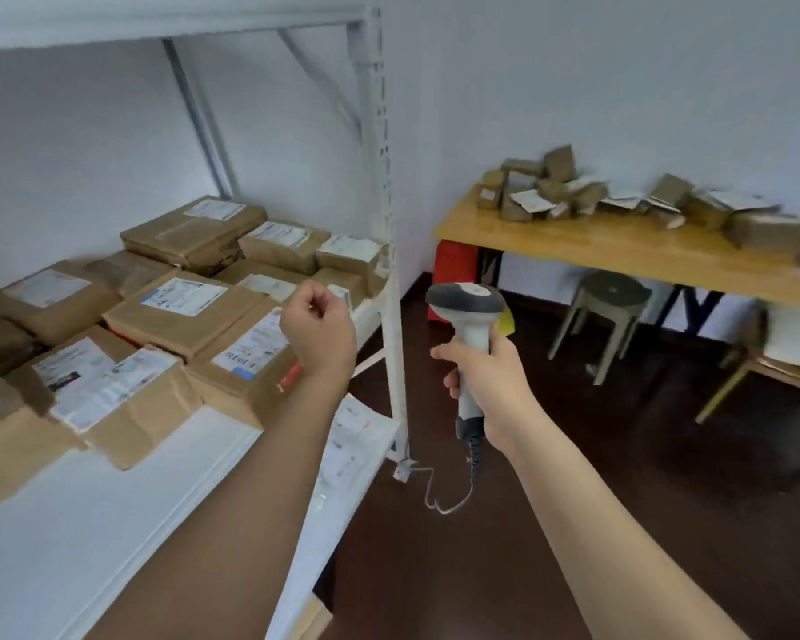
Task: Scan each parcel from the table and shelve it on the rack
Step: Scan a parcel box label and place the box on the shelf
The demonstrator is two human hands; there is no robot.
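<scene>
White walls, dark floor (550, 524). We see the wooden surface (620, 251) at right by the wall, brown parcels (550, 191) heaped on it, a stool (606, 311) beneath. At left, the white rack (391, 270), its shelf packed with labelled boxes (181, 307). Our right hand (490, 381) grips the scanner (469, 316) by the handle, head up, cable hanging. Our left hand (319, 330) is over the shelf's boxes, fingers curled, holding nothing.

Right hand (490, 385) grips scanner (469, 316); left hand (317, 332) curled, empty.
</scene>
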